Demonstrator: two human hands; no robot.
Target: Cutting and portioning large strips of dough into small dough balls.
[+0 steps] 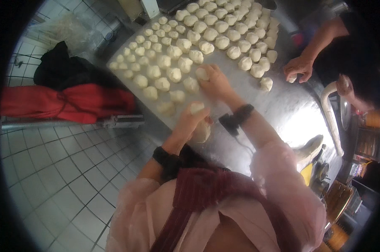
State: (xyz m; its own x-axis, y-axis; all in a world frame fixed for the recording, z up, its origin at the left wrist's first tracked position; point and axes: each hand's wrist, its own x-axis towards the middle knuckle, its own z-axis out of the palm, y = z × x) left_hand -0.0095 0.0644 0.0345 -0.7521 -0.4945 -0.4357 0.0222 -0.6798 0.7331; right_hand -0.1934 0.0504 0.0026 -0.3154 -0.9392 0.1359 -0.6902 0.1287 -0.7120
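Note:
My left hand (189, 122) is closed round a piece of dough (196, 108), whose pale top shows above the fingers. More dough (201, 132) bulges out under that hand, and I cannot tell whether it is the same piece. Ahead and to the right, my right hand (217, 84) curls over a dough ball (201, 74) at the near edge of the rows. Just left of it, a dough ball (191, 85) lies on the metal table (236, 111). Many larger dough balls (221, 42) and smaller ones (141, 51) cover the far part of the table.
Across the table on the right, another person's hand (300, 68) pinches a bit of dough, while their other hand (345, 86) holds a long dough rope (330, 113). A dough lump (309, 148) rests at the right. Red cloth (68, 103) hangs over a rail at the left.

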